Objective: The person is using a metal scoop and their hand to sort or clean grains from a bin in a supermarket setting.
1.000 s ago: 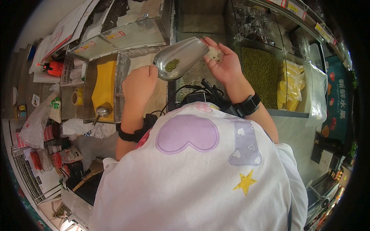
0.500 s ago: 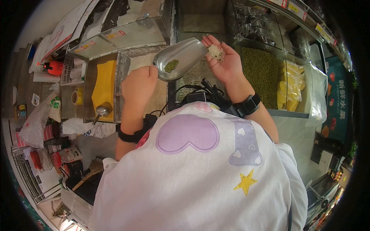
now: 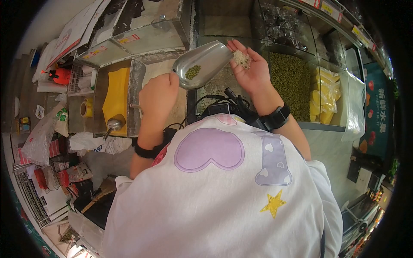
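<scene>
edged a touch toward the bean side since a second ago, left hand (image 3: 158, 95) and metal scoop (image 3: 202, 64) together; right hand (image 3: 251, 71) barely changed, palm a shade higher.

right of the scoop, and beyond the right hand, a wide bin of green beans (image 3: 292, 79). left of the scoop and lower, a bin of yellow meal (image 3: 116, 92) with a small ladle (image 3: 114, 124) resting in it.

scoop held in the air, mouth up and away, touching no bin. left fingers closed round its handle end, gripping firmly. right hand just off the scoop's mouth, fingers spread and palm cupped upward, clasping nothing, only carrying a small heap of white grains (image 3: 241, 59). low in the scoop's bowl, a few green beans (image 3: 192, 72).

scoop probably stiff, light and smooth-walled, so best taken by the handle, as now; beans likely to roll freely on the metal with any tilt. grains loose and light, apt to spill from the palm edge, hence safest kept level and cupped.

open room above the scoop and to its right over the beans; tighter to its left and below, with metal bin rims close under the left wrist.
</scene>
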### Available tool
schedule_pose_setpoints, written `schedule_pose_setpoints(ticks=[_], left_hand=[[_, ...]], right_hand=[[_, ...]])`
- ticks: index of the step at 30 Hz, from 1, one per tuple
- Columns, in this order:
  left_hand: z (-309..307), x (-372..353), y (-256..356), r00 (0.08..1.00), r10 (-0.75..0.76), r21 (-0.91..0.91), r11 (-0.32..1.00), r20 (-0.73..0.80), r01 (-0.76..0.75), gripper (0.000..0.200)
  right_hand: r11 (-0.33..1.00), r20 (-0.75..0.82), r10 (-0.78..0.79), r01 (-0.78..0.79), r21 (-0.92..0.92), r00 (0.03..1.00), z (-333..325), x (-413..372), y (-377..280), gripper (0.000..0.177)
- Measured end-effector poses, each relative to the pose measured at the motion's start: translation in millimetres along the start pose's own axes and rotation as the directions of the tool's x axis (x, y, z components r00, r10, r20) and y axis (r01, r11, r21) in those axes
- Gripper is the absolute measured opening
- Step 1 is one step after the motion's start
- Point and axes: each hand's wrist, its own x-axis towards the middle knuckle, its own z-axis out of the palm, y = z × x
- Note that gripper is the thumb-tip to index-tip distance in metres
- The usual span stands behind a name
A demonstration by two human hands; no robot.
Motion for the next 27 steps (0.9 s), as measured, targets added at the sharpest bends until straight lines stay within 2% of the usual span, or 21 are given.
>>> schedule_pose_setpoints(ticks=[6, 14, 18, 21, 24, 27], left_hand=[[1.1, -0.5, 3.6, 1.0, -0.011, -0.012, 1.0, 0.011, 0.011, 0.044], [4.1, 2.4, -1.8, 1.0, -0.021, -0.065, 0.998, 0.006, 0.021, 0.043], [2.5, 1.7, -3.8, 1.0, -0.008, -0.077, 0.997, 0.008, 0.008, 0.043], [-5.7, -1.2, -3.8, 0.998, 0.02, -0.058, 0.998, 0.054, -0.017, 0.043], [-15.9, -5.4, -7.9, 0.994, 0.032, -0.032, 0.999, 0.104, -0.029, 0.041], [-26.5, -8.5, -6.5, 0.998, 0.054, -0.016, 0.998, 0.019, -0.054, 0.042]], right_hand=[[0.999, 0.013, 0.002, -0.001, -0.044, 1.0, -2.9, 0.3, 0.8, 0.043], [0.997, 0.021, 0.007, -0.009, 0.074, 1.0, -3.9, -0.6, 0.1, 0.04], [0.997, -0.018, -0.018, 0.019, 0.072, 1.0, -8.4, 1.1, -1.9, 0.041], [1.0, 0.032, 0.017, -0.017, 0.017, 0.999, -15.1, 6.0, -2.7, 0.041], [0.998, -0.056, 0.046, -0.044, 0.045, 0.997, -7.8, 4.6, 2.6, 0.042], [0.993, -0.112, 0.065, -0.053, 0.109, 0.992, -5.2, 3.7, 3.9, 0.042]])
